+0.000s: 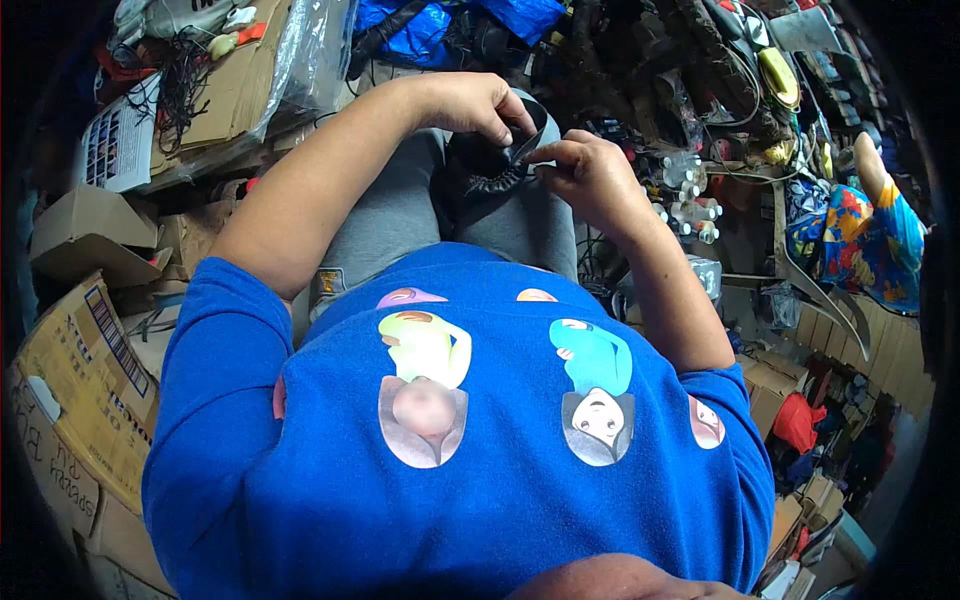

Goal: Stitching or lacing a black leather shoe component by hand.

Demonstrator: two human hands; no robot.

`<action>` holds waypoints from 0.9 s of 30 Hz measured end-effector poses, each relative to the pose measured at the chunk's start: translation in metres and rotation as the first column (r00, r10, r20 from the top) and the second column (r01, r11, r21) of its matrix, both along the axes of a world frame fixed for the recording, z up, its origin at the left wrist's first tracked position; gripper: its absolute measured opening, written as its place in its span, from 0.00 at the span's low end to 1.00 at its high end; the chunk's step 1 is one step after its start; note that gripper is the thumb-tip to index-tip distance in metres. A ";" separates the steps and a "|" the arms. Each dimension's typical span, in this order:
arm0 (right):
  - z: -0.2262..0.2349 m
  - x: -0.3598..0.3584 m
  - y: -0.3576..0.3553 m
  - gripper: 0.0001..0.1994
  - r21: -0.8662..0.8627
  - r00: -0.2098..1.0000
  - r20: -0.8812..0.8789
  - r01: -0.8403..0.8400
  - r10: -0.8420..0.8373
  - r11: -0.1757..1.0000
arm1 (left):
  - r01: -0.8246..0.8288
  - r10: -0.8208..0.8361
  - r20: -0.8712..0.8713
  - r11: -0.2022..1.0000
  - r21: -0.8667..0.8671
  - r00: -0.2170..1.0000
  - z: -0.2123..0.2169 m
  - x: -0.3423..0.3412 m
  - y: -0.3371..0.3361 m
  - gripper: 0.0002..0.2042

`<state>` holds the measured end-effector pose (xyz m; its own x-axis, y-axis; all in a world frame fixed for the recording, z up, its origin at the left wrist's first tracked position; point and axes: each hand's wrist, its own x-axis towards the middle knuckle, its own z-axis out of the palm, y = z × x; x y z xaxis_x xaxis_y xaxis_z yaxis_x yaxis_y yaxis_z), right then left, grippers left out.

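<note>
Over my lap sits a dark, hollow fabric piece (480, 158), with a gathered lower edge and a grey curved band along its far right side. It looks like a cap, but its exact kind does not show clearly. My left hand (487, 105) reaches over it from the far side, fingers bent down and closed on its inner edge. At its right side, my right hand (597, 180) has curled fingers, the index and thumb against the rim. Whatever small part lies between the fingertips is too small to make out. Grey trousers (375, 205) show beneath the piece.
Cardboard boxes (90, 235) crowd the left, below flattened cardboard (240, 85) and dark cords (185, 105). Blue plastic sheeting (415, 30) lies at the far side. On the right are several small clear bottles (690, 205), a curved blade (825, 300) and another person's bent limb (873, 170) in bright patterned cloth.
</note>
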<state>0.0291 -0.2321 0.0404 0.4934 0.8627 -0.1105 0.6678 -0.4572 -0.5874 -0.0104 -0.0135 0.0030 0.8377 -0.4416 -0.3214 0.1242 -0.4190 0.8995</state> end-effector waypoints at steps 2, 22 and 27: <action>-0.002 0.006 0.002 0.13 -0.026 1.000 -0.010 -0.019 0.019 0.999 | -0.004 0.005 0.037 1.000 -0.016 0.999 -0.001 0.002 -0.002 0.19; -0.052 0.032 -0.007 0.07 0.006 0.626 -0.773 0.170 -0.103 0.986 | 0.010 -0.024 0.298 0.999 0.050 0.954 -0.010 -0.001 -0.005 0.20; -0.042 0.012 -0.006 0.08 0.125 0.923 -0.379 0.116 -0.060 0.985 | -0.266 0.145 0.569 0.954 0.136 0.810 -0.011 -0.014 -0.008 0.18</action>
<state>0.0414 -0.2380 -0.0011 0.5150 0.8379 -0.1809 0.3490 -0.3976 -0.8486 -0.0242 -0.0212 -0.0077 0.9640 -0.2159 0.1553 -0.2580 -0.6172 0.7433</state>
